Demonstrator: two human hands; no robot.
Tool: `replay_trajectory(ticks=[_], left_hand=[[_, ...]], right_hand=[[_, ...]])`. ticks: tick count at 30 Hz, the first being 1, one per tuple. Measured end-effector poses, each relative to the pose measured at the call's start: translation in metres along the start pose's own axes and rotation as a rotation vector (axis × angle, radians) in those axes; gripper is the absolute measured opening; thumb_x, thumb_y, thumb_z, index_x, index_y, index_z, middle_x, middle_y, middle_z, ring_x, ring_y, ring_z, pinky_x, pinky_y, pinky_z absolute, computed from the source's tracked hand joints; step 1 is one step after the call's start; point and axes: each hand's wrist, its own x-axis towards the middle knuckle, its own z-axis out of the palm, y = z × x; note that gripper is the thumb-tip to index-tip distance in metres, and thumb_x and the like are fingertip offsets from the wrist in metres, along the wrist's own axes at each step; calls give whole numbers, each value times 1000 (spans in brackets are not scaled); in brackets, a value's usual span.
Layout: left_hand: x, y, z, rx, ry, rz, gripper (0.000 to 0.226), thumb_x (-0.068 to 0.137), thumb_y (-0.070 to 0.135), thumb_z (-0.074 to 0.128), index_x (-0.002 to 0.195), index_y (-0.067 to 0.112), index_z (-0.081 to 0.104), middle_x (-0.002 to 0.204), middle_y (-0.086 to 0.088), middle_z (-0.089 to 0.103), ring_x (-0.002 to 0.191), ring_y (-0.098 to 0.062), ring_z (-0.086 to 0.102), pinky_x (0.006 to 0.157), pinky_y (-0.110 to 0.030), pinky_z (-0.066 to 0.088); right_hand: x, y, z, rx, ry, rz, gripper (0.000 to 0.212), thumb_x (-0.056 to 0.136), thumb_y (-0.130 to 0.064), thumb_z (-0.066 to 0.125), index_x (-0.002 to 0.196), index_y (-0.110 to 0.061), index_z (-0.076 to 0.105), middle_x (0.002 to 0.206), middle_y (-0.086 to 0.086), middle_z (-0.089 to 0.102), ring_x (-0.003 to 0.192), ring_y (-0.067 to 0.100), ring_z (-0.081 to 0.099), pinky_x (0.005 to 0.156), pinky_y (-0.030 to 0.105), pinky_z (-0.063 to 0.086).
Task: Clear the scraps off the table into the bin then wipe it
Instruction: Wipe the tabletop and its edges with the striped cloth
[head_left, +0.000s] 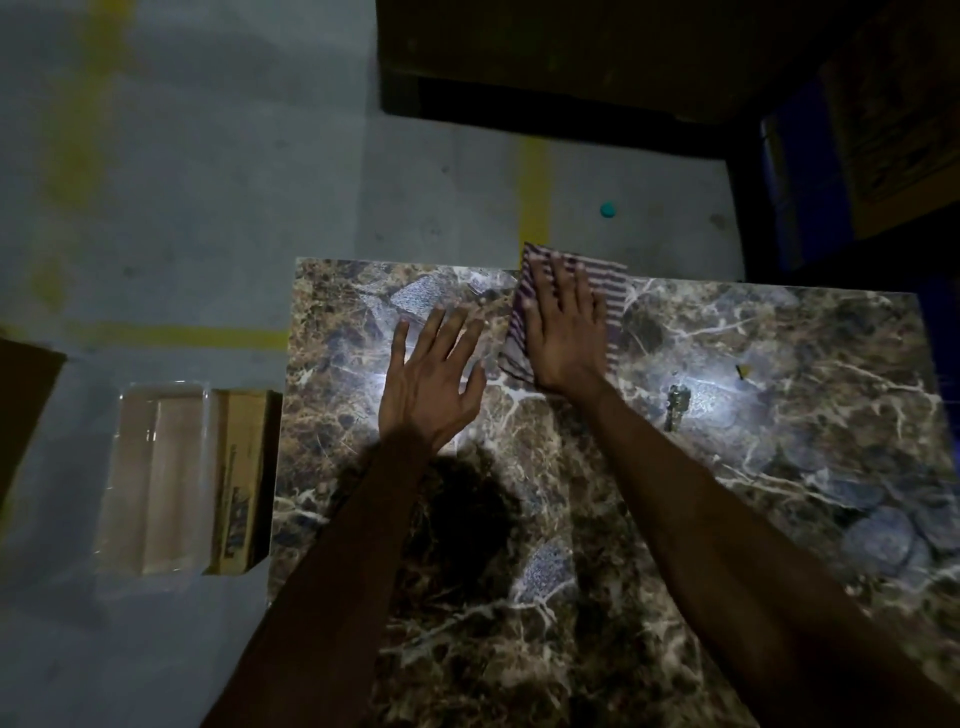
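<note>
Head view: the right hand (566, 332) presses flat, fingers straight, on the striped cloth (597, 291) at the marble worktop (675, 519) far edge; the left hand (431, 384), spread, rests beside the cloth; a dim scrap (744, 370) lies right of it

Dim, blurred edges, glare on table (675, 519)

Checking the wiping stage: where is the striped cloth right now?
In the head view, the purple-and-white striped cloth lies at the far edge of the brown marble table, under the flat right hand, just right of the left hand.
</note>
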Motion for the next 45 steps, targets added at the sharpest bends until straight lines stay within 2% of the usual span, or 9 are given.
replay_trajectory(ticks=[6,11,15,21,27,32,36,40,45], left_hand=[[-1,0,1,15,11,58,55,108,47,35,161,32,34,169,9,28,159,-17,19,129,-53,5],[1,2,0,32,-31,82,55,108,46,34,162,34,30,170,9,25,159,-17,17,127,-55,9],[8,9,-3,157,-41,110,52,110,40,30,160,30,33,167,5,32,153,-26,30,121,-59,22],[-1,20,0,203,-48,67,55,110,36,36,164,30,25,170,1,26,156,-31,26,122,-62,22],[-21,49,5,57,-79,-108,59,107,21,39,164,20,23,171,-7,21,158,-33,18,126,-55,19],[-64,82,23,-56,-3,-255,56,112,37,23,166,23,17,173,0,16,160,-25,11,130,-49,10],[-66,82,22,-52,14,-248,57,111,40,24,166,24,19,173,1,15,160,-23,10,129,-51,11],[-73,83,20,-54,-20,-199,64,109,49,28,166,27,13,174,6,6,161,-14,1,129,-51,-1],[-70,85,21,-78,-10,-184,68,105,49,37,166,24,18,174,5,12,160,-12,5,130,-49,2]], right_hand=[[-73,14,1,27,-69,-253,58,113,-43,23,166,-33,3,175,-4,-2,161,20,-6,129,48,7],[-59,63,-10,35,-51,-89,60,110,-49,12,166,-32,4,175,-2,0,161,22,-2,129,52,6],[-23,50,-5,39,-2,1,61,108,-51,7,166,-32,2,175,0,1,161,26,-1,128,54,8],[-85,33,1,40,-19,-257,57,112,-44,21,166,-29,13,175,1,7,161,27,3,127,52,14],[-131,88,-12,24,-75,-219,57,112,-46,20,166,-36,7,175,-6,4,161,21,1,128,49,13],[-90,65,-15,43,-56,-38,61,109,-51,9,166,-32,6,175,-1,2,161,27,2,128,54,10],[-116,44,-3,30,-40,-224,57,112,-46,18,166,-32,8,175,-3,2,161,25,0,129,49,9],[-162,85,-7,0,-139,-324,58,111,-49,15,166,-36,1,175,-4,-3,161,20,-7,129,51,9],[-146,119,-22,14,-84,-153,59,110,-51,12,166,-34,5,175,-3,0,161,22,-1,128,52,10]])
